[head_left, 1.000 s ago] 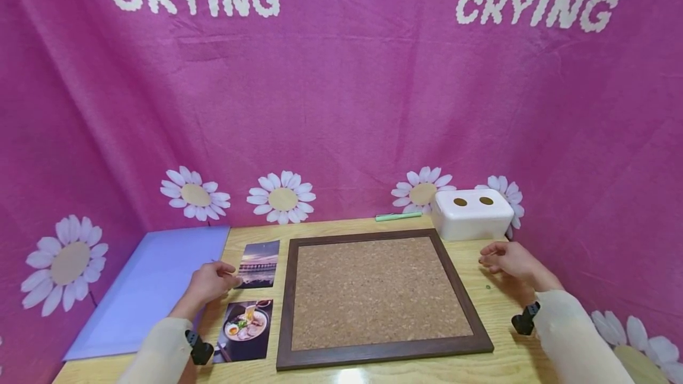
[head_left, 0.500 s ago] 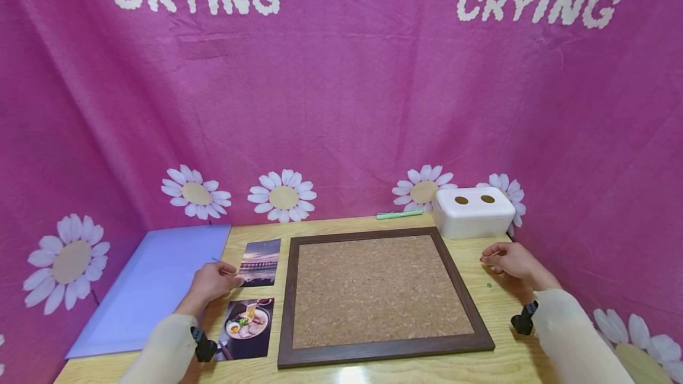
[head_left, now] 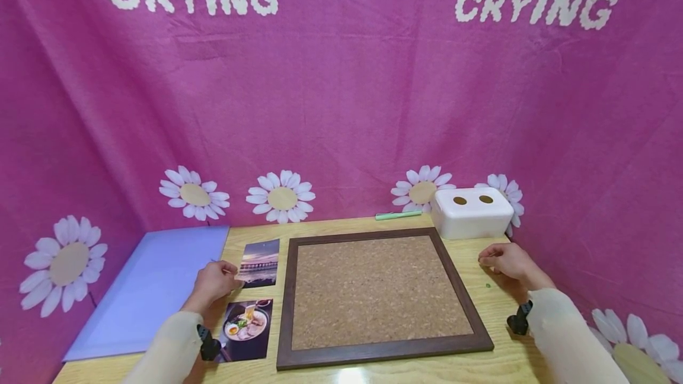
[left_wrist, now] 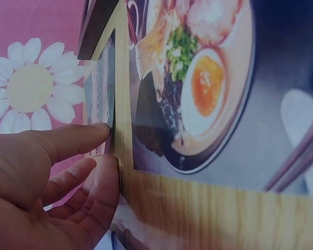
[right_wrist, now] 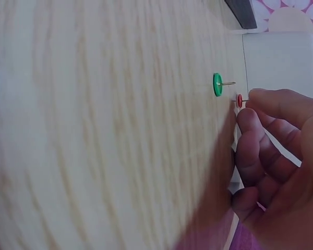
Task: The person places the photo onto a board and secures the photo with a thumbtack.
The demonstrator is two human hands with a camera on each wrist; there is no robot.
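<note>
Lying flat at the left hand's fingertips, the pier photo [head_left: 261,262] meets the left hand [head_left: 215,282] at its left edge, toward the near corner. One fingertip touches the print and other fingers curl beside it; I cannot tell whether they pinch it. Well to the right, a red tack [right_wrist: 240,100] stands with its pin toward the right hand [head_left: 506,261], right at the fingertips; whether they pinch that pin I cannot tell. The other right fingers are curled. A green tack [right_wrist: 217,85] sits nearby, pin up. Near the pier photo is a ramen photo [head_left: 246,329]; between the hands, a framed corkboard [head_left: 384,292]. A white box [head_left: 472,215] stands at far right, a lilac sheet [head_left: 155,283] lies at left.
</note>
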